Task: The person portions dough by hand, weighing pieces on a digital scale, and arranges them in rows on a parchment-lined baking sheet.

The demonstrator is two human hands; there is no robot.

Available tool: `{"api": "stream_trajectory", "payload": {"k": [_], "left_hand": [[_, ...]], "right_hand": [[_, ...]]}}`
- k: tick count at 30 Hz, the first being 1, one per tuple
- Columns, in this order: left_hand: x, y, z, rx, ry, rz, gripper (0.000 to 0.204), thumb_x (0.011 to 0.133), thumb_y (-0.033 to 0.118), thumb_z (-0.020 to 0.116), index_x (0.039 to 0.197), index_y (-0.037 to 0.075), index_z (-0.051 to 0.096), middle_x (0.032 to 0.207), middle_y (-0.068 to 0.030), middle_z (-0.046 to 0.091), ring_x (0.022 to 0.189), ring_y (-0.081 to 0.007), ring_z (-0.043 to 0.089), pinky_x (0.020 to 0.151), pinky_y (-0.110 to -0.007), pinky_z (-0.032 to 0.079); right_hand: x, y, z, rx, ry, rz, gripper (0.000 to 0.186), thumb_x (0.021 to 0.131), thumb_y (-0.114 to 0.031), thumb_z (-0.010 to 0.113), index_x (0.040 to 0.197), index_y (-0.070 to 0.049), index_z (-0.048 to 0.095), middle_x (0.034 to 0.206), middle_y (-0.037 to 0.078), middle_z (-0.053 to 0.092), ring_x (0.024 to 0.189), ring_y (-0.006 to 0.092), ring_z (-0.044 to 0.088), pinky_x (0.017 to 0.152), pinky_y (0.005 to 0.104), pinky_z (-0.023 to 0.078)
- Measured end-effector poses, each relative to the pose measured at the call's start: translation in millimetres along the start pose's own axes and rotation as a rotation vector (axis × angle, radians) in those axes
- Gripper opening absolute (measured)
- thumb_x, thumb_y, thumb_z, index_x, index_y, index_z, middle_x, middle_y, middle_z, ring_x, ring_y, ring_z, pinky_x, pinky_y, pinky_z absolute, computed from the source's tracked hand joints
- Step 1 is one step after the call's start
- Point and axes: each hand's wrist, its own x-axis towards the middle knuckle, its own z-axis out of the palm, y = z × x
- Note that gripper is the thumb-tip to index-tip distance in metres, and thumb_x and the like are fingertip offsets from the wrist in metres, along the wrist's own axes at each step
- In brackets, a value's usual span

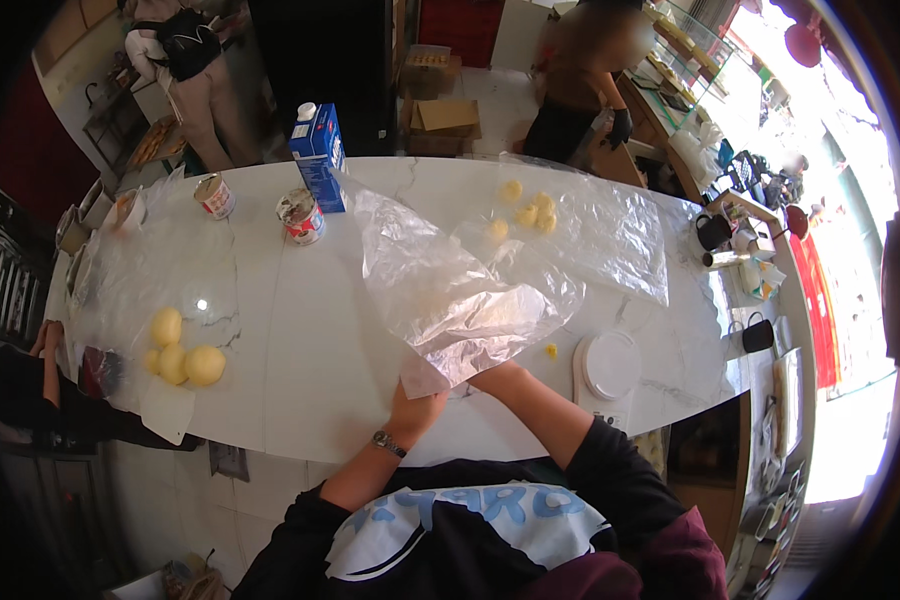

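A large clear plastic bag [450, 315] spreads out ahead of me over the table, its crumpled near end at my hands. My left hand [420, 405], with a watch on the wrist, is closed on the bag's near edge. My right hand [498, 378] grips the same end just to the right. The plastic covers most of the fingers of both hands. Beyond the bag, several small pale-yellow dough pieces [540, 214] lie at a second clear plastic sheet [620, 235]. A small yellow bit [551, 351] sits on the table right of my hands.
The white marble-patterned table [300, 290] carries a white kitchen scale [610, 368] at right, yellow dough balls [204, 366] at left, and two cans [301, 217] beside a blue carton [319, 155]. Dark mugs [757, 334] stand far right. Other people are around the table.
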Motion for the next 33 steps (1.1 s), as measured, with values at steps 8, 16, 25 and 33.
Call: {"api": "stream_trajectory", "payload": {"k": [8, 16, 25, 33], "left_hand": [[35.5, 26.0, -25.3, -0.182, -0.039, 0.145, 0.036, 0.086, 0.03, 0.064, 0.111, 0.004, 0.06, 0.103, -0.0177, 0.063, 0.092, -0.036, 0.06, 0.084, -0.04, 0.047], [36.4, 91.9, -39.3, -0.547, -0.43, -0.169, 0.028, 0.076, 0.011, 0.075, 0.098, 0.0, 0.063, 0.091, -0.0117, 0.065, 0.079, -0.0205, 0.066, 0.066, -0.029, 0.055], [26.3, 118.1, 45.3, -0.277, -0.42, 0.286, 0.04, 0.069, 0.018, 0.078, 0.103, 0.003, 0.064, 0.1, -0.0111, 0.06, 0.095, -0.0283, 0.058, 0.087, -0.038, 0.045], [-10.5, 101.2, 43.5, -0.229, -0.135, 0.139, 0.034, 0.067, 0.014, 0.078, 0.098, 0.008, 0.065, 0.104, -0.0106, 0.063, 0.101, -0.0291, 0.058, 0.089, -0.04, 0.044]], "right_hand": [[-63.1, -5.6, -15.2, 0.569, 0.376, 0.563, 0.016, 0.084, 0.0, 0.054, 0.1, -0.001, 0.057, 0.097, 0.018, 0.06, 0.093, 0.0371, 0.056, 0.08, 0.0402, 0.045], [-169.7, -19.7, -48.4, 0.668, 0.695, 0.942, 0.012, 0.093, -0.011, 0.057, 0.099, -0.001, 0.056, 0.085, 0.007, 0.058, 0.078, 0.0161, 0.055, 0.068, 0.0278, 0.044], [-184.3, -0.4, -120.2, 0.648, 0.847, 0.998, 0.018, 0.096, -0.017, 0.051, 0.102, 0.0, 0.051, 0.084, 0.008, 0.064, 0.076, 0.0149, 0.061, 0.064, 0.0294, 0.046], [-121.4, 7.2, -120.5, 0.278, -0.119, 0.686, 0.021, 0.09, -0.023, 0.051, 0.091, -0.003, 0.044, 0.062, 0.02, 0.06, 0.06, 0.0406, 0.06, 0.053, 0.0481, 0.046]]}}
